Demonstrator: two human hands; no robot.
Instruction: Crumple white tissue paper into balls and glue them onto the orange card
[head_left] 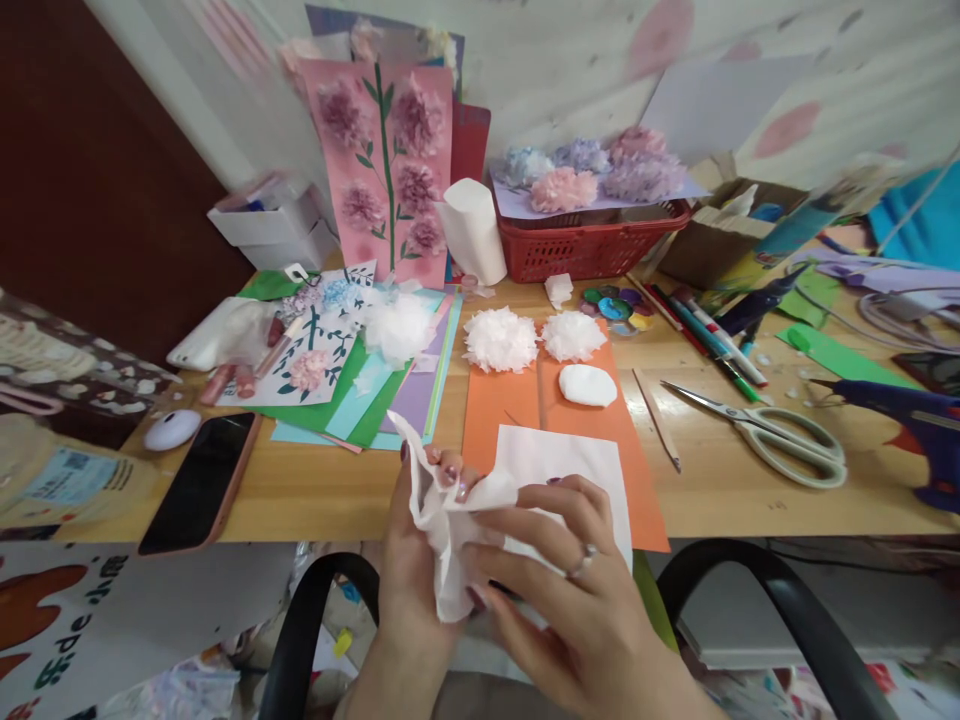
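"乐de小" (73,632) — on white panel (176,600)

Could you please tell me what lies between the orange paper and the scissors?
In the head view, a thin wooden stick lies between the orange paper and the scissors.

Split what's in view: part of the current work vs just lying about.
Likely part of it:
- crumpled white tissue, being handled
- flat white sheet
- white ruffled puffs
- white pad

Probably just lying about:
- phone
- white oval case
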